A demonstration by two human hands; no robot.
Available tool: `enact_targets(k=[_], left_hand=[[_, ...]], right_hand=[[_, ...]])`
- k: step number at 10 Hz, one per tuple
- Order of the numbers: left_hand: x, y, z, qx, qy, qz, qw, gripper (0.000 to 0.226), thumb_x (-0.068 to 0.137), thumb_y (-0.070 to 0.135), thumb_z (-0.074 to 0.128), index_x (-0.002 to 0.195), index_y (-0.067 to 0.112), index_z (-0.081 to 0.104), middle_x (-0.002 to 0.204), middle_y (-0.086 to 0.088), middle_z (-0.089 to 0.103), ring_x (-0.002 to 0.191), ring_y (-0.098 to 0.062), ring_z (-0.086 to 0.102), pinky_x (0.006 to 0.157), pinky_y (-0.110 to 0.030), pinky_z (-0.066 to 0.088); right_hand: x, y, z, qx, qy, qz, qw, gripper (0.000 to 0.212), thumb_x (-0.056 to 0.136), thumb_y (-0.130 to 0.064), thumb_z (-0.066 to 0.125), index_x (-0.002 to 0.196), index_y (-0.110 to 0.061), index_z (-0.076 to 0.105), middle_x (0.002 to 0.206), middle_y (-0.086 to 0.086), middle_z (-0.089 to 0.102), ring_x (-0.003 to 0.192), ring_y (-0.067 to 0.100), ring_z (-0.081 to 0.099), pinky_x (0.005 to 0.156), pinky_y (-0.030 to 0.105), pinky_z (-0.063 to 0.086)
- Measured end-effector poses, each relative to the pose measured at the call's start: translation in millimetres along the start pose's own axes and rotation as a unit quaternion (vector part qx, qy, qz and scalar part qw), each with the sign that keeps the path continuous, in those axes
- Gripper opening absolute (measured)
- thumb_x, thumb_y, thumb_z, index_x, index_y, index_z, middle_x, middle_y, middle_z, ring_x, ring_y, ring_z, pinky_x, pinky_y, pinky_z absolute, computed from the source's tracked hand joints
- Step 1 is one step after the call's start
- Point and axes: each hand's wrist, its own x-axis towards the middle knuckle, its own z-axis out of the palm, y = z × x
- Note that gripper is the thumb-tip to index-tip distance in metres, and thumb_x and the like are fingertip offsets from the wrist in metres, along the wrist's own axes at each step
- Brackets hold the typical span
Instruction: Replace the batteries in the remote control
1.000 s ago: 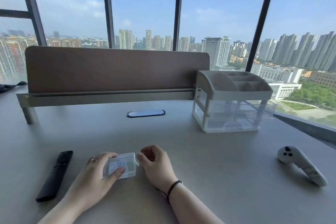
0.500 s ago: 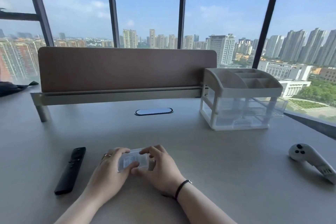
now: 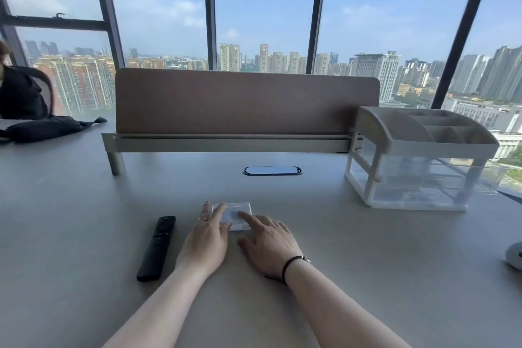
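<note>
A small clear plastic box point(image 3: 236, 213) lies flat on the grey table point(image 3: 367, 263) in front of me. My left hand point(image 3: 207, 237) rests on its left side, fingers spread over the lid. My right hand point(image 3: 269, 240) lies flat beside it, with the index fingertip touching the lid near its middle. What the box holds is blurred. A slim black remote control point(image 3: 156, 247) lies on the table just left of my left hand, untouched, buttons up.
A brown desk divider point(image 3: 245, 102) on a metal rail stands at the back, with an oval cable port point(image 3: 272, 170) before it. A white and clear desk organiser point(image 3: 421, 161) sits at the back right. A white controller point(image 3: 514, 256) pokes in at the right edge. A black bag point(image 3: 48, 127) and a seated person are at far left.
The box was held between both hands a second ago; now it lies flat on the table, farther from me, with both hands' fingers extended on top. The view has tilted and shifted.
</note>
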Motion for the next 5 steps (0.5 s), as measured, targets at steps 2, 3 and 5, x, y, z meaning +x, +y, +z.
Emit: enact_targets(k=[2,3,5], left_hand=[[-16.4,-2.9,-2.1,-0.026,0.046,0.031,0.998,0.05,0.093,0.036,0.059,0.138,0.023,0.043,0.146,-0.007,0.044,0.13,-0.028,0.049,0.095,-0.041,0.047],[-28.8,-6.1,-7.2,-0.04,0.086,0.036,0.995,0.038,0.09,0.035,0.063,0.124,0.022,0.052,0.123,-0.003,0.056,0.115,-0.025,0.057,0.089,-0.038,0.048],[-41.1,-17.3,-12.8,-0.076,0.121,0.052,0.988,0.008,0.086,0.023,0.065,0.079,0.023,0.061,0.083,0.006,0.06,0.086,-0.017,0.059,0.072,-0.026,0.04]], right_hand=[[-8.4,2.3,-3.1,0.036,-0.003,0.021,0.999,0.076,0.091,-0.047,0.047,0.153,-0.044,0.004,0.159,-0.003,0.033,0.142,0.022,0.036,0.12,0.036,0.024],[-19.2,1.4,-3.3,0.085,0.021,0.042,0.995,0.077,0.089,-0.047,0.053,0.152,-0.044,0.01,0.155,-0.004,0.038,0.139,0.022,0.041,0.112,0.034,0.034],[-57.8,-7.9,-24.0,0.323,0.104,0.042,0.94,0.036,0.088,-0.036,0.07,0.123,-0.034,0.061,0.12,-0.014,0.066,0.118,0.007,0.06,0.098,0.028,0.047]])
